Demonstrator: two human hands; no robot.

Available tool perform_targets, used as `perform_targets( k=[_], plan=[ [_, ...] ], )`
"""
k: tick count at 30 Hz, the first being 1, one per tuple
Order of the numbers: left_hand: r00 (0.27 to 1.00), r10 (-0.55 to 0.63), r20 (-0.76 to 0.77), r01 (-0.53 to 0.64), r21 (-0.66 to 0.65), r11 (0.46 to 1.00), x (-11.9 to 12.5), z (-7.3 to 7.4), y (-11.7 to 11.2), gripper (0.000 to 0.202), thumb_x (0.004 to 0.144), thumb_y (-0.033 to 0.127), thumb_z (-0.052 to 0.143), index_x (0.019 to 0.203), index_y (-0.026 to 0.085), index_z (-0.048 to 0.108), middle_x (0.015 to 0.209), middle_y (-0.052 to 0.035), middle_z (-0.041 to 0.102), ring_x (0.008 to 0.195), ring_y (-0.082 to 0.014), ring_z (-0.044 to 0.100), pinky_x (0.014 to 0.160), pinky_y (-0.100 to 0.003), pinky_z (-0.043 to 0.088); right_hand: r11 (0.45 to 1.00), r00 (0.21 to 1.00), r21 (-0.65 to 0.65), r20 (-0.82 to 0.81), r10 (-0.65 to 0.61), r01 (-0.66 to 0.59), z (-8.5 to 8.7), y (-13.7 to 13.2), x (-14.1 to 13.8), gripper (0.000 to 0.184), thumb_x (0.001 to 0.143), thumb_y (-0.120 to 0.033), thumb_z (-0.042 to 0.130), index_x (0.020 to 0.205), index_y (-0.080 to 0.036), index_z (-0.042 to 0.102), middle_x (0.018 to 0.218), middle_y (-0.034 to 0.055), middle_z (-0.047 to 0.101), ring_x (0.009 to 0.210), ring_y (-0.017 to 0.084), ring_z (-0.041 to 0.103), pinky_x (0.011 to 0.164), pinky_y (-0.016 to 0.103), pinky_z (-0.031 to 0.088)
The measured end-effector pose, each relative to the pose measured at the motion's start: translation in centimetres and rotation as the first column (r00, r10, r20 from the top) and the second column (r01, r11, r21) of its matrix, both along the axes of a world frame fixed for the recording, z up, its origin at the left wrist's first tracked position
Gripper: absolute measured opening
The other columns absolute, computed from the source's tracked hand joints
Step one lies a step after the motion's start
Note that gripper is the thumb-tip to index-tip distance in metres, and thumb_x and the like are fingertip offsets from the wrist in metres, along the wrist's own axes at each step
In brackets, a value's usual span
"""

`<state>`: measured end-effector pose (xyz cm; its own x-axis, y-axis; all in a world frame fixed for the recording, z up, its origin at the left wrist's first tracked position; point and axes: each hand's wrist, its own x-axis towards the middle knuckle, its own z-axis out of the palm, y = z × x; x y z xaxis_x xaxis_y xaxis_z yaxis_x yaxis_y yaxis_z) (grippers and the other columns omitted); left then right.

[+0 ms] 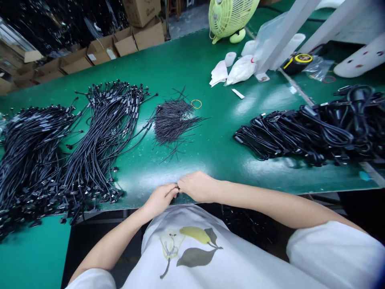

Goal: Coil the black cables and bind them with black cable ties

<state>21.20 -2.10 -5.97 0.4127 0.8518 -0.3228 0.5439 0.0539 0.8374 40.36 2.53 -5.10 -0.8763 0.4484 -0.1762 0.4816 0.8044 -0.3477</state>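
Observation:
My left hand (161, 197) and my right hand (198, 186) meet at the near edge of the green table (210, 140), fingertips pinched together on a small dark thing I cannot make out. A heap of thin black twist ties (171, 120) lies just beyond them. Left of it spread long bundles of black cables (99, 132), with a second mass of cables (30, 156) further left. A pile of coiled black cables (309, 134) lies on the right.
A yellow rubber band (196, 104) lies by the ties. White bags and paper (237, 70), a tape measure (299, 62), a green fan (230, 16) and slanted white posts stand at the back right. Cardboard boxes (126, 40) line the far left edge.

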Motion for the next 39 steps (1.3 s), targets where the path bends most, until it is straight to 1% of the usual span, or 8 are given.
perform_targets(
  k=[6, 10, 13, 21, 26, 32, 35, 39],
  plan=[
    [0.978, 0.192, 0.077, -0.194, 0.016, 0.981, -0.8, -0.9, -0.3, 0.033, 0.095, 0.043, 0.045, 0.08, 0.019, 0.061, 0.066, -0.0011, 0.053, 0.064, -0.0166, 0.045, 0.063, -0.028, 0.032, 0.948, 0.932, -0.311, -0.322, -0.167, 0.062, 0.7, 5.3, 2.0, 0.018, 0.091, -0.033, 0.057, 0.094, -0.019, 0.068, 0.09, 0.0036, 0.066, 0.08, 0.016, 0.061, 0.069, 0.026, 0.043],
    [0.742, 0.529, 0.412, -0.454, -0.272, 0.849, -1.5, -0.5, 1.1, 0.043, 0.085, 0.059, 0.055, 0.076, 0.016, 0.056, 0.056, 0.0055, 0.035, 0.051, -0.0103, 0.029, 0.051, -0.024, 0.023, 0.83, 0.8, -0.031, -0.251, -0.545, 0.557, -1.0, 11.5, 3.0, 0.018, 0.095, -0.025, 0.048, 0.102, -0.014, 0.061, 0.104, 0.0111, 0.06, 0.09, 0.021, 0.056, 0.073, 0.03, 0.04],
    [0.598, 0.612, 0.517, -0.47, -0.393, 0.79, -1.2, -0.1, 1.4, 0.042, 0.079, 0.055, 0.066, 0.076, 0.014, 0.057, 0.056, 0.0062, 0.035, 0.05, -0.0076, 0.028, 0.05, -0.021, 0.021, 0.785, 0.786, 0.084, -0.155, -0.599, 0.614, -2.2, 14.0, 2.8, 0.013, 0.092, -0.023, 0.055, 0.099, -0.014, 0.059, 0.101, 0.01, 0.059, 0.083, 0.019, 0.055, 0.067, 0.028, 0.036],
    [0.38, 0.696, 0.609, -0.445, -0.539, 0.715, -0.3, 0.6, 1.5, 0.042, 0.071, 0.047, 0.079, 0.072, 0.011, 0.058, 0.056, 0.006, 0.037, 0.049, -0.0045, 0.026, 0.048, -0.018, 0.023, 0.842, 0.858, 0.171, -0.148, -0.492, 0.512, -2.5, 14.6, -0.6, 0.012, 0.093, -0.022, 0.05, 0.095, -0.015, 0.059, 0.102, 0.0112, 0.058, 0.084, 0.021, 0.055, 0.069, 0.03, 0.035],
    [0.34, 0.678, 0.652, -0.443, -0.525, 0.727, -0.2, 1.5, 1.6, 0.041, 0.074, 0.045, 0.077, 0.089, 0.01, 0.063, 0.058, 0.0058, 0.037, 0.05, -0.0047, 0.027, 0.049, -0.018, 0.024, 0.827, 0.802, 0.087, -0.32, -0.504, 0.555, -1.4, 10.7, -1.2, 0.015, 0.096, -0.022, 0.045, 0.094, -0.014, 0.059, 0.097, 0.0113, 0.061, 0.084, 0.02, 0.055, 0.072, 0.029, 0.038],
    [0.429, 0.608, 0.668, -0.466, -0.413, 0.782, 0.5, 0.4, 1.7, 0.045, 0.081, 0.049, 0.068, 0.108, 0.014, 0.061, 0.059, 0.0065, 0.037, 0.051, -0.0071, 0.028, 0.05, -0.02, 0.026, 0.92, 0.755, -0.237, -0.526, -0.391, 0.311, -0.8, 2.4, -3.1, 0.015, 0.096, -0.021, 0.047, 0.092, -0.017, 0.061, 0.084, 0.0024, 0.063, 0.072, 0.012, 0.056, 0.066, 0.023, 0.041],
    [0.634, 0.552, 0.541, -0.564, -0.164, 0.809, 0.5, -0.4, 1.6, 0.04, 0.09, 0.044, 0.055, 0.115, 0.014, 0.063, 0.063, 0.0034, 0.046, 0.055, -0.01, 0.038, 0.054, -0.022, 0.034, 0.927, 0.832, 0.176, -0.517, -0.199, 0.331, -0.4, 1.1, -3.6, 0.021, 0.097, -0.018, 0.043, 0.09, -0.015, 0.063, 0.079, 0.0053, 0.061, 0.073, 0.016, 0.054, 0.068, 0.029, 0.04],
    [0.814, 0.452, 0.365, -0.537, 0.178, 0.824, -0.2, -0.7, 1.7, 0.036, 0.091, 0.028, 0.048, 0.121, 0.017, 0.064, 0.094, -0.0054, 0.065, 0.087, -0.0176, 0.057, 0.084, -0.03, 0.043, 0.698, 0.923, 0.713, -0.304, 0.237, 0.056, 1.2, 1.7, -3.5, 0.027, 0.094, -0.008, 0.038, 0.095, -0.012, 0.064, 0.099, 0.0105, 0.063, 0.091, 0.021, 0.055, 0.08, 0.035, 0.04]
  ],
)
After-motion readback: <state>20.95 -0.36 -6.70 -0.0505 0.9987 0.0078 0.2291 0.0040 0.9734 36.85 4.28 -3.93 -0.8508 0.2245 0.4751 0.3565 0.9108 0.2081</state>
